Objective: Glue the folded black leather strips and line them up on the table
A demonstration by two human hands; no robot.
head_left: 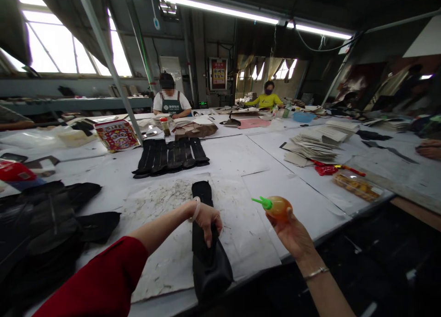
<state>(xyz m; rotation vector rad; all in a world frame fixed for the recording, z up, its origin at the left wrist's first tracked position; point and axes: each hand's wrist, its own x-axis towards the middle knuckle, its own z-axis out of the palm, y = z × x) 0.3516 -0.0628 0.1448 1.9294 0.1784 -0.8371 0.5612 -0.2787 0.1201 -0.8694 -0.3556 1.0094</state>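
My left hand (pixel 207 219) reaches across a long black leather-like piece (pixel 211 266), its fingers closed on a fold of it. The piece lies lengthwise on a stained white sheet (pixel 161 243), and its near end is folded over, glossy, at the table edge. In my right hand (pixel 292 236) is a round squeeze bottle (pixel 278 207) with amber contents. Its green nozzle (pixel 263 202) points left, held above the table and apart from the black piece. The fingers on the bottle's far side are partly hidden.
Black pieces with strips (pixel 172 155) lie in a row farther back, and more black pieces (pixel 51 216) are heaped at left. Grey sheets (pixel 312 144) are stacked at right, near a clear food box (pixel 358 186). Two people (pixel 170 103) sit across the table.
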